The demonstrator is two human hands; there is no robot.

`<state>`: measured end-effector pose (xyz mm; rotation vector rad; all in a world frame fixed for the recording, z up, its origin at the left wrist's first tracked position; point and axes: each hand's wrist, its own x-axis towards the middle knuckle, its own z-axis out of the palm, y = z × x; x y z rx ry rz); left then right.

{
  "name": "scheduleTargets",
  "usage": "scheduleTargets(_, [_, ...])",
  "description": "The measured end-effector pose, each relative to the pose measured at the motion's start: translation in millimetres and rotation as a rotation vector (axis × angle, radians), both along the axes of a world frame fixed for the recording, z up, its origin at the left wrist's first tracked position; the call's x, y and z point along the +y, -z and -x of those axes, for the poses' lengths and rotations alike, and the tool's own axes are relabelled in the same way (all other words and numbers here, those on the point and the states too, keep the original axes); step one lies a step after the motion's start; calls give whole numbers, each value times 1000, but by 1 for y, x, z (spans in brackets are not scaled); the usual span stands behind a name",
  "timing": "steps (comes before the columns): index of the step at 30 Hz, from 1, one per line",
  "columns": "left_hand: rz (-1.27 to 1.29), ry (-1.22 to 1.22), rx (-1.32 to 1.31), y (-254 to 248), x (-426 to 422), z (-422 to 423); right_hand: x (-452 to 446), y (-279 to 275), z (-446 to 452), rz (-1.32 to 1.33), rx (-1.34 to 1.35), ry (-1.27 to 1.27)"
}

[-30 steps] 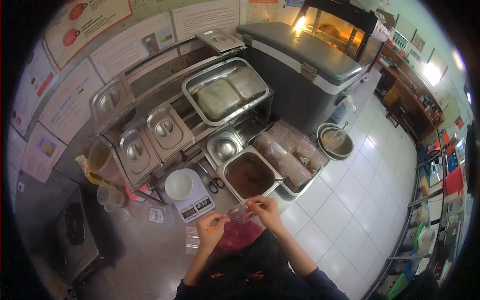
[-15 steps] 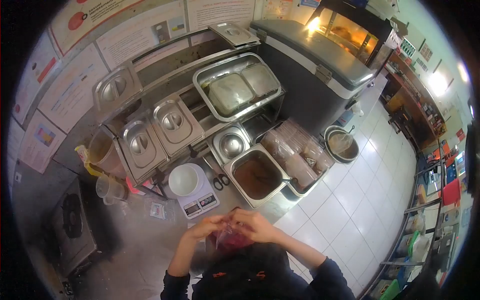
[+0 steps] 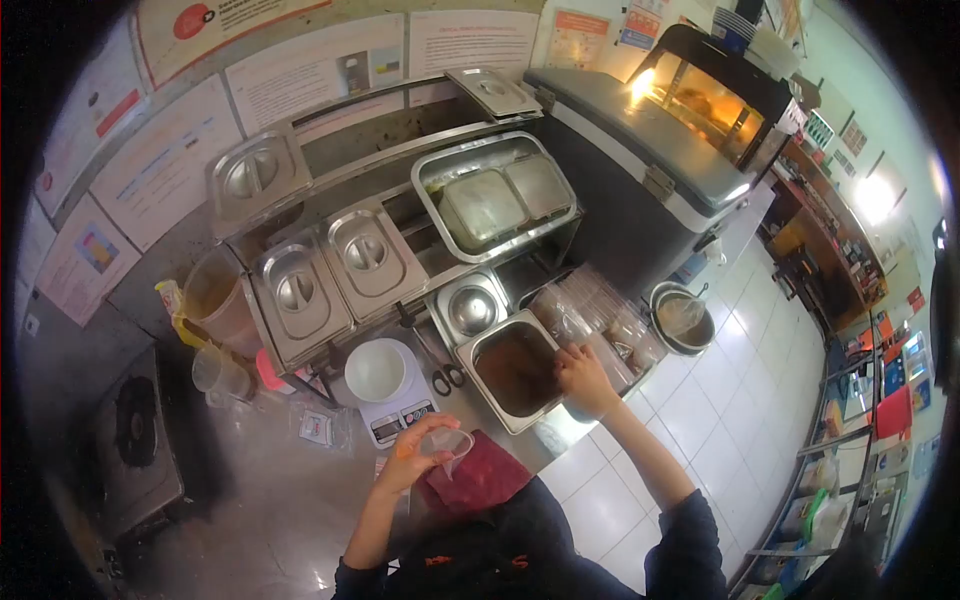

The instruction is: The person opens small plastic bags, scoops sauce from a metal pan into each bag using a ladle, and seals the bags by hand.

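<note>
Clear plastic bag (image 3: 449, 450), mouth spread round, in the left hand (image 3: 408, 458).
The left grip is curled about the bag, in front of a dark red cloth (image 3: 482, 472); the right hand (image 3: 588, 383) is bunched at the rim of a steel pan (image 3: 487, 391) with brown contents, and whether that grip holds anything I cannot tell. Beyond, on the surface (image 3: 275, 490), stand a white bowl (image 3: 376, 370) on a scale (image 3: 410, 412) and, beside it, black-handled scissors (image 3: 448, 379).

2 hands (image 3: 587, 383), 1 pan (image 3: 492, 394) of brown liq. (image 3: 515, 370), 1 scale (image 3: 402, 420), 1 wht. bowl (image 3: 376, 370), 1 pr. scissors (image 3: 448, 379), 4+ metal lids (image 3: 297, 290).
</note>
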<state>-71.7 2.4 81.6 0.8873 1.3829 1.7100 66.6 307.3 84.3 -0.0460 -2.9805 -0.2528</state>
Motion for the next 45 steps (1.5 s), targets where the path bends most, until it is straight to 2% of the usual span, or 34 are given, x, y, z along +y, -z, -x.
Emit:
scheduleTargets(3, [-52, -101, 91, 5, -7, -1, 16, 6, 2, -21, 7, 41])
scheduleTargets(5, [-65, -149, 141, 2, -7, -1, 17, -14, 2, -19, 42, 30])
scheduleTargets(7, [3, -190, 217, -10, -8, -3, 19, -17, 0, -15, 76, 22])
scheduleTargets(13, [36, -258, 283, -6, -10, -1, 20, 8, -8, 281, 76, -101])
scheduleTargets(15, [49, -271, 262, -2, -10, 1, 19, 14, -10, 506, 117, -31])
scheduleTargets(16, [60, -284, 241, 0, -9, 1, 20, 16, -14, 508, 116, -30])
scheduleTargets(18, [66, -289, 259, 1, -4, 3, 20, 9, -20, 841, 85, 192])
scheduleTargets(19, [71, -295, 276, 1, -3, 3, 21, 10, -22, 842, 87, 193])
scheduleTargets(21, [44, -296, 270, -5, 4, 2, 25, 12, -26, 949, 57, 405])
scheduleTargets(24, [36, -289, 253, -19, 17, 1, 31, 21, -32, 1073, 61, 441])
scheduleTargets(28, [5, -281, 151, -28, 36, -1, 35, 20, -36, 1145, 46, 502])
scheduleTargets(30, [-6, -288, 243, -18, 45, 1, 32, 6, -36, 1243, -4, 757])
scheduleTargets(31, [-13, -295, 335, -14, 49, 3, 37, 8, -38, 1242, -1, 757])
scheduleTargets(33, [-27, -336, 358, -7, 59, 4, 48, 13, -44, 1045, 147, 546])
scheduleTargets(38, [-92, -457, 383, 3, 90, 2, 49, -35, -49, 1140, 299, 540])
scheduleTargets(41, [-189, -445, 234, 7, 110, 1, 51, -63, -51, 1073, 335, 569])
scheduleTargets(45, [-175, -419, 161, 10, 136, -1, 56, -107, -55, 1229, 439, 530])
